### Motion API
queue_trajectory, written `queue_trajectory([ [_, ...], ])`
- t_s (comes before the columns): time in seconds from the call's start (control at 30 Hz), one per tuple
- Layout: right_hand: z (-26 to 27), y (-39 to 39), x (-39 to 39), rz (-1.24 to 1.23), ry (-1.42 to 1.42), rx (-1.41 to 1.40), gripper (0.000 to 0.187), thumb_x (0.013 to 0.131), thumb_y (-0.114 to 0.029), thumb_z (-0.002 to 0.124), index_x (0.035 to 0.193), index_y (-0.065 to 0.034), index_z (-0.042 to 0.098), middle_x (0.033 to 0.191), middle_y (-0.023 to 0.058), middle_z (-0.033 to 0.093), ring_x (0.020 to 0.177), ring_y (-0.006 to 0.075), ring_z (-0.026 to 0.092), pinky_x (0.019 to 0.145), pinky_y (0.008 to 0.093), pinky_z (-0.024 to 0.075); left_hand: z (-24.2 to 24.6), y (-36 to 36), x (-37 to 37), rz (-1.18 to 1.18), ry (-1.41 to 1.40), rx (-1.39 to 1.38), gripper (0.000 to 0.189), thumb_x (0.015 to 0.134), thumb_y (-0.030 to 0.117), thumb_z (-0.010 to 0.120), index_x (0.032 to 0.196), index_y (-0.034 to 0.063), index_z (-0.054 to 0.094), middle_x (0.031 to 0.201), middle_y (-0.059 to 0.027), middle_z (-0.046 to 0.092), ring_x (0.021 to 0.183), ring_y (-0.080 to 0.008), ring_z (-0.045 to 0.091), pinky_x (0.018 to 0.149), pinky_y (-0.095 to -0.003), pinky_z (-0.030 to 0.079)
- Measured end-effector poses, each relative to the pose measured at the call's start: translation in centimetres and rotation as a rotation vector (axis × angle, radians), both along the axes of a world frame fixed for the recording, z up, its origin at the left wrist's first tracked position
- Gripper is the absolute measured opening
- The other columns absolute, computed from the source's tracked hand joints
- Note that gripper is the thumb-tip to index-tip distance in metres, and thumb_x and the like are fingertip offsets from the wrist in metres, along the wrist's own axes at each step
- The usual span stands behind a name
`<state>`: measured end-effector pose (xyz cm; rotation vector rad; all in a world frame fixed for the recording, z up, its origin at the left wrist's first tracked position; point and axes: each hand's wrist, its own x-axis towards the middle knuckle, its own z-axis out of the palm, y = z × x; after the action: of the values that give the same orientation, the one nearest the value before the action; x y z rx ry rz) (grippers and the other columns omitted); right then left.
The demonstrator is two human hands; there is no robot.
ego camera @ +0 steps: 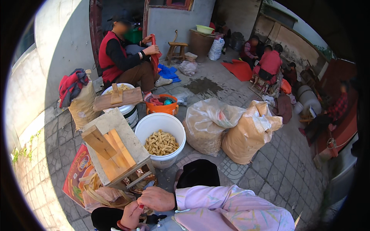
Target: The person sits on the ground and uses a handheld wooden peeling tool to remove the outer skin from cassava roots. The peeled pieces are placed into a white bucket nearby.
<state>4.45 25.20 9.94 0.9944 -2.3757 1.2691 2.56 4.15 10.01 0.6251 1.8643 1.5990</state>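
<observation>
Low in front of my lap, my left hand and my right hand meet, fingers bent and touching. A thin pale strand shows at my right fingers; what lies between the fingertips is too small to make out. Beyond them stands a small table bearing a wooden board with an upright wooden block. To its right, a white plastic bucket holds many short, knotted tan pieces. Flat pale strips lie on a printed red sack left of my hands.
Two full plastic sacks stand right of the bucket. Beyond the table are another bucket under a plank and an orange basket. A co-worker sits behind them holding red cloth; several people sit farther back.
</observation>
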Motion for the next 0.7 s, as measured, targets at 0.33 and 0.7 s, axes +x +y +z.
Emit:
queue_trajectory([
  [0.33, -0.9, -0.4, -0.9, 0.009, -0.404, -0.304, 0.008, 0.091, -0.012, 0.062, 0.094, -0.0051, 0.058, 0.083, 0.0083, 0.061, 0.078, 0.0225, 0.062, 0.071, 0.0339, 0.0475, -0.8, -0.8, -0.7, -0.115, -0.317, 0.095, 0.02, 0.095, 0.006, 0.059, 0.113, -0.0014, 0.054, 0.098, -0.0066, 0.066, 0.09, -0.013, 0.064, 0.079, -0.025, 0.052],
  [0.7, -2.3, -0.5, -2.6, 0.145, -1.214, -0.684, 0.018, 0.097, -0.013, 0.056, 0.114, -0.0057, 0.059, 0.094, -0.0021, 0.061, 0.076, 0.0045, 0.053, 0.063, 0.0206, 0.0427, 1.0, 1.4, 0.1, 0.278, 1.064, -0.287, 0.031, 0.075, 0.002, 0.065, 0.105, 0.0043, 0.058, 0.088, -0.0137, 0.062, 0.081, -0.0351, 0.059, 0.075, -0.044, 0.045],
])
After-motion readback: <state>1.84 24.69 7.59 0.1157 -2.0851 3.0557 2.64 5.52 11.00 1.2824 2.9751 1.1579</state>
